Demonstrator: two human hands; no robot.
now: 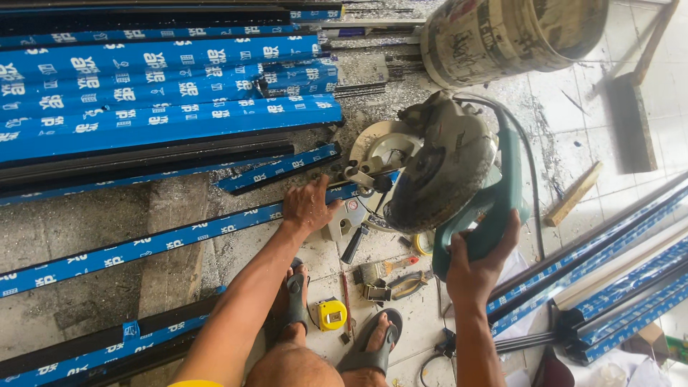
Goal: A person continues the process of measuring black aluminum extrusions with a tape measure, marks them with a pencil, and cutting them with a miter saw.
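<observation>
A left hand [307, 206] pins a blue-wrapped profile [165, 241] as the right hand [479, 266] grips the miter saw's teal handle [494, 208].

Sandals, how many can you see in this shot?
2. One sandal is on the person's foot left of the yellow tape measure; the other sandal is right of it, at the bottom centre. None seem hidden.

A miter saw [437, 172] stands on the floor [573, 100], with a bucket [509, 32] behind it. A long profile strip [165, 240] runs leftward from the saw's base, under the left hand [307, 206]; a stack of strips [158, 86] lies behind it. The right hand [479, 269] grips the saw's handle. A tape measure [331, 314] lies between the sandalled feet; pliers [405, 284] lie just right of it.
</observation>
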